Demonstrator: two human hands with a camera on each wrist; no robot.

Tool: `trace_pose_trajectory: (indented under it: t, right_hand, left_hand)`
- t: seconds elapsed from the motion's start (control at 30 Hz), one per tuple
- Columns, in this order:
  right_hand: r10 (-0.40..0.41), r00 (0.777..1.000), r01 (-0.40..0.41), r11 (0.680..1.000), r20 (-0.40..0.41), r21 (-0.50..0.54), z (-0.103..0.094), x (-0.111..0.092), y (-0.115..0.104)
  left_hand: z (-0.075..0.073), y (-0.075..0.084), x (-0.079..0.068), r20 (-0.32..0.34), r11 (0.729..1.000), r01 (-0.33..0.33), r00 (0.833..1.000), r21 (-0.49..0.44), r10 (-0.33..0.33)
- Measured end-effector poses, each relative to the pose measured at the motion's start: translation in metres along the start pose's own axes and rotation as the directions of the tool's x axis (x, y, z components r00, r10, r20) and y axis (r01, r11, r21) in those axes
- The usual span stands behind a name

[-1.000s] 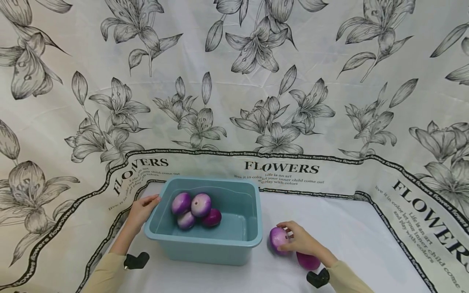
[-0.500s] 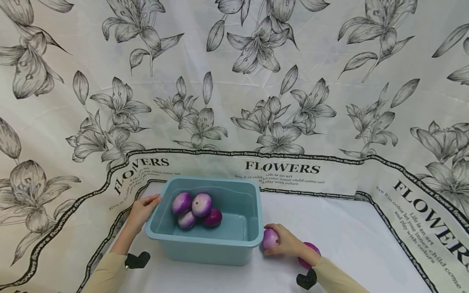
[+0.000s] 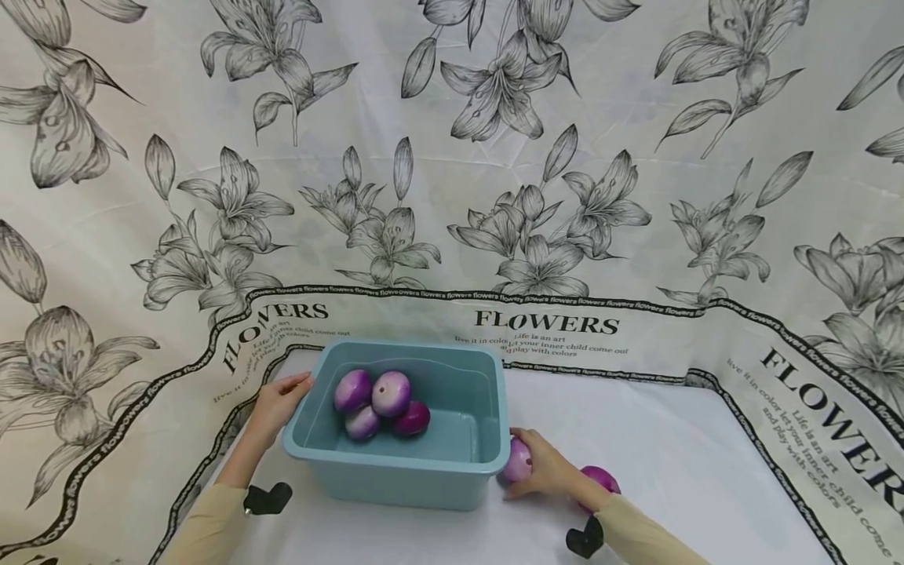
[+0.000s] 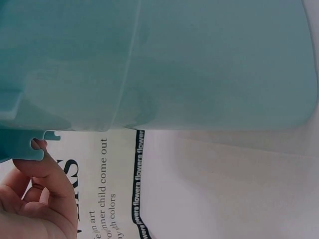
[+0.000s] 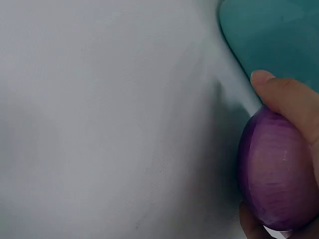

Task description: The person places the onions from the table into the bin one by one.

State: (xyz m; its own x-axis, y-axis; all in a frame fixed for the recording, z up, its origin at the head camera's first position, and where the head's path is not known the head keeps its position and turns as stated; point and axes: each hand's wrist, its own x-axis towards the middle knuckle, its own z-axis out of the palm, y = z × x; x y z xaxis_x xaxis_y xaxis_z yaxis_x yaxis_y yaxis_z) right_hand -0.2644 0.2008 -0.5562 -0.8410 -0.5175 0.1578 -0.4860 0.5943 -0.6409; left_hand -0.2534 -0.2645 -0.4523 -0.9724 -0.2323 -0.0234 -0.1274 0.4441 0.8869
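In the head view my left hand [image 3: 278, 404] grips the left rim of a blue-green plastic bin [image 3: 395, 479]. The left wrist view shows its curled fingers [image 4: 47, 169] at the rim's underside. Beside the bin's right wall, my right hand [image 3: 547, 467] holds a purple-and-white onion [image 3: 518, 460]. In the right wrist view, thumb and fingers lie around this onion [image 5: 279, 172], right by the bin's corner. Several more purple onions [image 3: 391, 394] sit heaped at the left inside the bin.
Behind my right wrist, a darker purple onion [image 3: 600, 477] lies on the white tabletop [image 3: 671, 455], partly hidden by the forearm. A flower-printed cloth [image 3: 551, 235] hangs behind and at both sides of the table.
My right hand has moved left with the onion, up to the bin's right side. The left hand keeps its hold on the rim. The view has shifted slightly.
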Motion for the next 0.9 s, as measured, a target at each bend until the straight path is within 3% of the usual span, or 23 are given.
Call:
trace_pose_trajectory:
  t: [0.23,0.4,0.67,0.9]
  right_hand:
    - [0.101,0.993,-0.099,0.994,-0.056,0.039,-0.011,0.004,-0.001]
    - [0.096,0.986,-0.093,0.995,-0.137,0.026,-0.028,0.009,-0.008]
    - [0.135,0.971,-0.15,0.987,-0.195,-0.061,-0.071,0.022,-0.03]
    - [0.07,0.972,-0.104,0.984,-0.225,-0.143,-0.113,0.041,-0.062]
  left_hand:
    - [0.0,0.002,0.0,0.006,1.0,-0.006,1.0,-0.002,0.006]
    - [0.0,0.0,0.0,0.003,1.0,-0.014,1.0,0.003,0.014]
    - [0.0,0.001,-0.002,0.008,1.0,-0.018,1.0,0.014,0.018]
    - [0.0,0.0,-0.001,0.009,1.0,-0.016,1.0,0.007,0.016]
